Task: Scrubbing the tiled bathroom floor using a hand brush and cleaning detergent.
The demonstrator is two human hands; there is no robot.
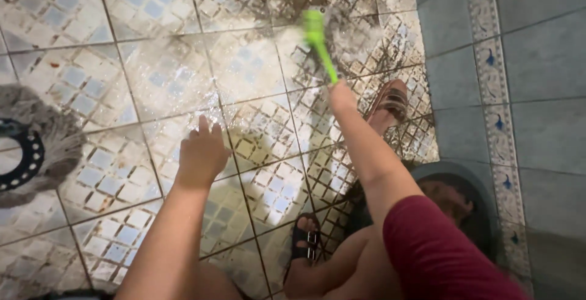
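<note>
My right hand is stretched far forward and shut on the handle of a bright green scrub brush. The brush head rests on the wet patterned floor tiles, beside a dark dirty patch near the wall. My left hand lies flat on the tiles with its fingers spread, holding nothing. My right arm wears a dark red sleeve.
A grey mop head with a black ring lies at the left edge. My feet in sandals stand on the tiles. A tiled wall with a blue patterned strip rises on the right, with a dark round basin at its foot.
</note>
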